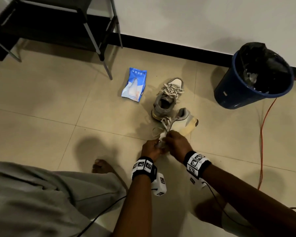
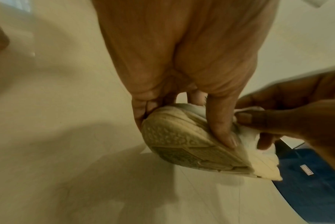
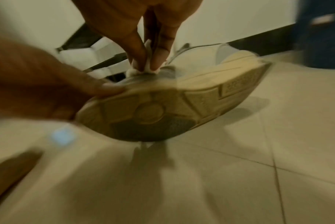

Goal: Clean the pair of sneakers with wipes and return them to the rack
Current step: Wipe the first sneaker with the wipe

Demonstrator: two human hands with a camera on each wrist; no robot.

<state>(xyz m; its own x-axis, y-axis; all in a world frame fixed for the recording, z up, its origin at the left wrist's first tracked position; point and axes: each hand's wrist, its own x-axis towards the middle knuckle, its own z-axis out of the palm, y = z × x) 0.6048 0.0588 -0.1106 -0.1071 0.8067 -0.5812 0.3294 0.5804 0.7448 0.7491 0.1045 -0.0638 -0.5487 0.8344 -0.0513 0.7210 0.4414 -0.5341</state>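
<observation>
A grey and cream sneaker (image 1: pixel 183 121) is lifted off the tiled floor and tilted on its side, its patterned sole (image 3: pixel 153 109) facing the wrist cameras. My left hand (image 1: pixel 151 147) grips its toe end, thumb on the sole edge (image 2: pixel 181 144). My right hand (image 1: pixel 175 140) pinches a white wipe (image 3: pixel 147 68) and presses it on the grey upper near the laces. The second sneaker (image 1: pixel 167 98) stands upright on the floor just behind, laces loose. A blue wipes pack (image 1: pixel 134 84) lies to its left.
The black shoe rack (image 1: pixel 58 23) stands at the back left against the wall. A blue bin (image 1: pixel 253 76) with a black liner is at the back right. An orange cable (image 1: pixel 262 134) runs along the floor on the right. My bare foot (image 1: pixel 101 165) is near the left hand.
</observation>
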